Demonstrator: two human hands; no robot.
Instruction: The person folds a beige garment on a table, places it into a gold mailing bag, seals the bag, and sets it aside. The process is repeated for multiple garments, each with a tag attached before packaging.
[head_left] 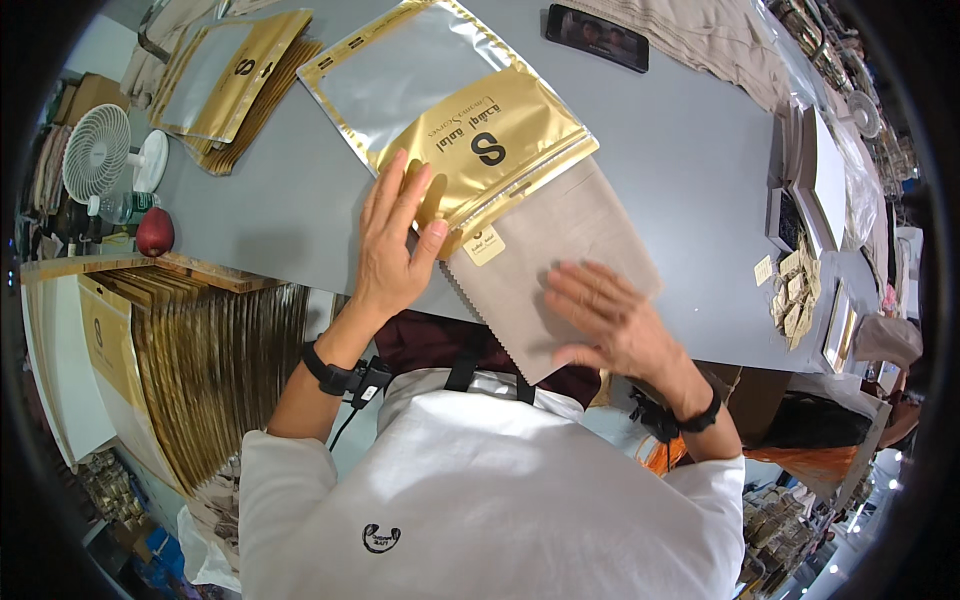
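Observation:
A clear-fronted packaging bag with a gold panel (545, 118) lies slanted on the grey table in front of me. From under its near edge sticks out a folded beige cloth (520, 300) with a zigzag-cut edge, hanging partly over the table's front. A small cream tag (486, 246) shows on the cloth beside the bag's edge. My left hand (395, 240) rests with fingers stretched along the bag's near left corner, the thumb apart. Over the cloth, my right hand (610, 318) is spread flat, slightly blurred. How far the cloth reaches into the bag is hidden.
Similar gold bags (225, 85) are stacked at the far left, and many more stand packed at lower left (200, 370). A white fan (97, 153), a dark red fruit-like object (154, 232), a phone (597, 38), loose tags (797, 295) and beige fabric (690, 40) lie around.

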